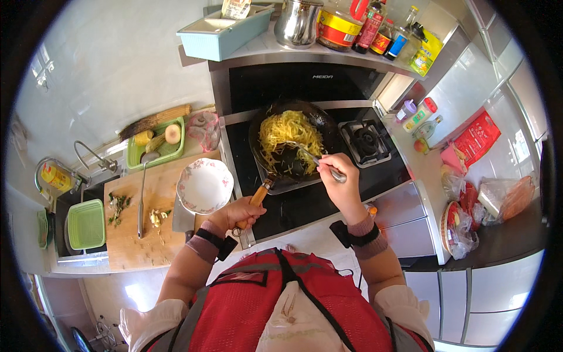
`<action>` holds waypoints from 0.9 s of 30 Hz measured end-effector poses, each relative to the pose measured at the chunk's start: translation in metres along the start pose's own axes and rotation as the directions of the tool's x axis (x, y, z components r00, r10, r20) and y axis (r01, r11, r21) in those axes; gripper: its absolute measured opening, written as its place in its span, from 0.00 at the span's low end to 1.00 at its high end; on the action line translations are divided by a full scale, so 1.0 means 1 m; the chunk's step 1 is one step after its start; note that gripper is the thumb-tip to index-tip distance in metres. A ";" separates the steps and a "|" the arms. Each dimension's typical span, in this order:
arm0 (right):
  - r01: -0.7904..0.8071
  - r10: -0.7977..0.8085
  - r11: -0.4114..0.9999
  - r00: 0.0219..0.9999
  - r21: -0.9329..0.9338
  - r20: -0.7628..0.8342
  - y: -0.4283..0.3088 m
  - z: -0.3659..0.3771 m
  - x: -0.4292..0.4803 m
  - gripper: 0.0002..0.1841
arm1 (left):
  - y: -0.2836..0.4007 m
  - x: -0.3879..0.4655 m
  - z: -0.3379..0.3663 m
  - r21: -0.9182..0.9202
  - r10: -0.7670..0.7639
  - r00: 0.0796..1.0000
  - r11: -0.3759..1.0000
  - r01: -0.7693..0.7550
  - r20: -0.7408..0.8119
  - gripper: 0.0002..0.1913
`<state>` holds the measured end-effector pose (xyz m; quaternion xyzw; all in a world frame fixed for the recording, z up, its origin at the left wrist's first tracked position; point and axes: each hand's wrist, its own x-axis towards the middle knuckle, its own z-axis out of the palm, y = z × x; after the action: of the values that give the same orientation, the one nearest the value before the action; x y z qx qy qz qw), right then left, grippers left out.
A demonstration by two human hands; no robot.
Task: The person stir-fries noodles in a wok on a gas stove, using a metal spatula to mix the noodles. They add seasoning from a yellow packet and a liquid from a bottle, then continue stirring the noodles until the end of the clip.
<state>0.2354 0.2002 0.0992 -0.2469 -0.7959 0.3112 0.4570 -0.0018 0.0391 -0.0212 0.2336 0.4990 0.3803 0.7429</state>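
Note:
A black wok (323, 119) sits tilted on the left burner of a black glass gas hob. Yellow shredded vegetable (286, 127), perhaps potato, fills its upper left part, with darker bits among the shreds. My left hand (239, 213) is closed around the wok's wooden handle (260, 193). My right hand (338, 176) grips the metal handle of a spatula or ladle (310, 155), whose head is in the wok against the shreds and partly hidden. Left of the wok, a white floral bowl (205, 185) overlaps the edge of a wooden cutting board, beside my left hand.
The cutting board (132, 255) holds a ladle (141, 198), chopped scraps and a cleaver (182, 218). Behind it is a green basket (156, 158) of vegetables. Another green basket (85, 224) stands in the sink. The right burner (366, 140) bears no pan. Bottles (370, 26) line the shelf above.

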 end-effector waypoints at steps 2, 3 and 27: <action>0.008 -0.003 0.999 0.994 0.047 -0.105 -0.008 -0.001 0.002 0.05 | -0.002 0.002 -0.005 0.001 0.009 1.000 1.000 -0.009 -0.007 0.14; 0.006 0.005 0.998 0.988 0.068 -0.157 -0.012 -0.002 0.001 0.05 | -0.005 0.003 -0.004 -0.005 0.008 1.000 1.000 -0.008 -0.001 0.14; 0.071 -0.003 0.986 0.917 -0.154 0.400 0.026 0.028 -0.115 0.25 | 0.000 -0.010 -0.007 0.011 0.033 0.998 0.999 -0.034 0.062 0.13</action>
<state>0.2665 0.1324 0.0034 -0.2004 -0.8997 0.2790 0.2695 -0.0098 0.0309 -0.0188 0.2582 0.4740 0.3822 0.7501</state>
